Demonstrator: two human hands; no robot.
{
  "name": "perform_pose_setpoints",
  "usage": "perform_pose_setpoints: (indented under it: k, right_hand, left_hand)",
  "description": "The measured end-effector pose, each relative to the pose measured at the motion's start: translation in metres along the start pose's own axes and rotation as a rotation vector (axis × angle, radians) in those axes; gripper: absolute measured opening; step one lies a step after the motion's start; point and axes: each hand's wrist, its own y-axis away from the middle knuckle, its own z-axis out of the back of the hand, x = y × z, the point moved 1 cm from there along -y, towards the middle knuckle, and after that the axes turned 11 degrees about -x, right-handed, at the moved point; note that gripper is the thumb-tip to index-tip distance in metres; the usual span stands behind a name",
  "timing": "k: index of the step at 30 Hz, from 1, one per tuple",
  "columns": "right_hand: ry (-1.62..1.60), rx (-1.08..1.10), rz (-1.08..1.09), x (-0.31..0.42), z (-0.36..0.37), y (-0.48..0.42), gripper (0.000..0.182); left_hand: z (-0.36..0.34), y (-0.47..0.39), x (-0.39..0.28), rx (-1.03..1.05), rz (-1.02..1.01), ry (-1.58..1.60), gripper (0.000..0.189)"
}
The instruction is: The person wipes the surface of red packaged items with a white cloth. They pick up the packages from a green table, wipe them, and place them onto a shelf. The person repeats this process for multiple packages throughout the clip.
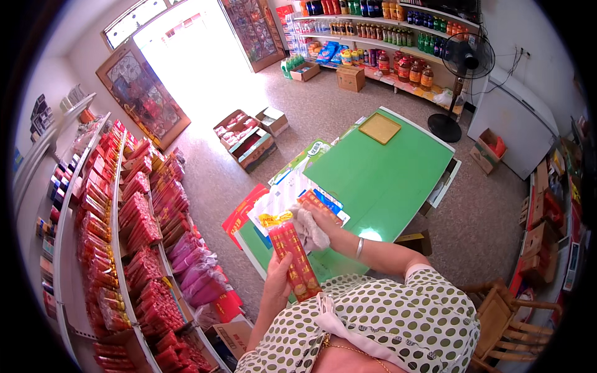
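Observation:
My left hand [280, 270] grips a long red packet with gold writing [295, 261] by its side; a yellow wrapper end shows at its top. It is tilted, its lower end close to my clothing. My right hand [324, 219] holds a whitish cloth [310, 228], which hangs right beside the packet's upper part. Another red and gold packet [317, 203] lies at the fingers of my right hand; whether the hand also grips it I cannot tell. Papers [275, 200] and a blue item [332, 201] lie beneath on the green tabletop [373, 172].
A yellow tray [380, 128] sits at the table's far end. Shelves of red packets [140, 219] stand close on the left. A wooden chair [503, 321] is at the right, cartons [252, 149] are on the floor beyond the table, and a pedestal fan [445, 126] stands farther back.

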Motion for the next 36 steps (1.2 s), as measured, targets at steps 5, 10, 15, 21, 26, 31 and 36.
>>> perform_pose_setpoints:
  k: [5,10,15,21,26,31,36]
  right_hand:
    - [-0.101,0.039,-0.228,-0.038,0.004,0.011,0.052]
    - [0.143,0.172,-0.43,-0.052,0.013,0.045,0.049]
    - [0.397,0.237,-0.417,-0.019,0.002,0.09,0.046]
    - [0.709,0.415,0.03,0.046,-0.032,0.075,0.043]
    - [1.265,0.606,1.193,0.003,-0.053,0.086,0.035]
    - [1.435,0.542,1.43,0.003,-0.05,0.062,0.034]
    - [1.421,0.431,1.598,0.006,-0.047,0.061,0.035]
  left_hand:
    - [0.014,-0.006,0.016,-0.114,0.045,0.097,0.035]
    - [0.042,-0.009,0.021,-0.149,0.042,0.133,0.04]
    - [0.055,-0.012,0.014,-0.147,0.083,0.21,0.049]
    - [0.079,-0.027,-0.007,-0.114,0.009,0.264,0.059]
    - [0.048,-0.03,0.002,-0.138,0.181,0.405,0.055]
    - [0.036,-0.023,0.024,-0.087,0.147,0.287,0.051]
    - [0.023,-0.019,0.011,-0.01,0.132,0.318,0.056]
